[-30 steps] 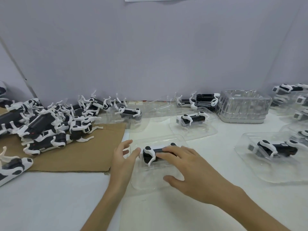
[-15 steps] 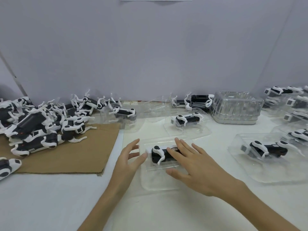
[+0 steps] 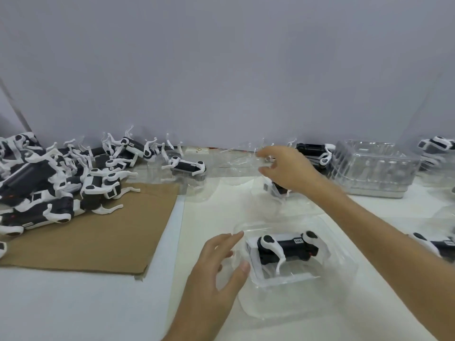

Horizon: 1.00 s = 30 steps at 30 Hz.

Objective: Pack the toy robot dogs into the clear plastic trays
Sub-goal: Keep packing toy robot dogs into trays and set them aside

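Note:
A black-and-white toy robot dog lies on its side in a clear plastic tray near the table's front. My left hand is at the tray's left edge, fingers spread, thumb and fingertips touching the plastic. My right hand is stretched out to the back, its thumb and curved fingers apart around the edge of loose clear plastic trays; nothing is visibly gripped. It partly hides another trayed dog. A pile of loose toy dogs lies at the left.
The pile rests on a brown cardboard sheet. A stack of empty clear trays stands at the back right. More trayed dogs sit at the back and at the right edge.
My right hand has lifted off the dog in the near tray and reached to the clear trays at the back. My left hand stays at the tray's left edge.

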{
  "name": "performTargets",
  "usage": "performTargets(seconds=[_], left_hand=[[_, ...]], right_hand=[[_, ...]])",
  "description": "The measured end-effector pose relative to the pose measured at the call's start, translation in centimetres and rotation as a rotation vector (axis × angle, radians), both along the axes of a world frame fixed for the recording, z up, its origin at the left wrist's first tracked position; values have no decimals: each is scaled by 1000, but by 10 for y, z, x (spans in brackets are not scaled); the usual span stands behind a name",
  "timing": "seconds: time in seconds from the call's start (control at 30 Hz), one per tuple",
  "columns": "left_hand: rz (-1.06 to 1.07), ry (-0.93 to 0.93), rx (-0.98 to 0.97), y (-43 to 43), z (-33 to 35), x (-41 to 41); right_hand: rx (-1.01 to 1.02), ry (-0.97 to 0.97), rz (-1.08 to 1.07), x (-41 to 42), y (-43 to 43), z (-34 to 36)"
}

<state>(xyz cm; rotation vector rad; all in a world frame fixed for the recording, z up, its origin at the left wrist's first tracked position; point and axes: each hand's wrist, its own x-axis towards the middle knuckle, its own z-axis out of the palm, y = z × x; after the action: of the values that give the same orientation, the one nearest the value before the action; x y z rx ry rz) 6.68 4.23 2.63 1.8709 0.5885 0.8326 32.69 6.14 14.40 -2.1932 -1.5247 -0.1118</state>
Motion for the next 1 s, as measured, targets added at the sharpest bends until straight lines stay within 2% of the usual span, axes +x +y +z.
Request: performTargets(seconds=[0.07,0.2,0.27,0.4,0.57,0.63,0.73,0.8,0.87,1.0], left_hand=[[16,6,20,2,-1,1],[17,4,87,3,1,3],[57,-15,114,3,2,4],[88,-130,291,3,5,4],[-103,-24,376,-9,6,0],[-163,23,285,-10,8,0],[-330,134,76,-8,8,-1],[-396,91,-109,-7,13,0],[-307,-1,-278,0,22,-2],[67,-274,-579,28,40,-15]], right_hand=[[-55,-59,20,7,40,-8],[-377,-250,-39,20,90,-30],[-416,-226,-75,26,102,-35],[-186,-245,-70,33,109,-27],[232,-139,-5,29,91,-1],[359,-221,107,17,74,6],[491,-463,225,-13,37,11],[557,-544,266,-36,11,12],[604,-551,293,-61,-15,11],[610,-522,349,-108,-65,-1]])
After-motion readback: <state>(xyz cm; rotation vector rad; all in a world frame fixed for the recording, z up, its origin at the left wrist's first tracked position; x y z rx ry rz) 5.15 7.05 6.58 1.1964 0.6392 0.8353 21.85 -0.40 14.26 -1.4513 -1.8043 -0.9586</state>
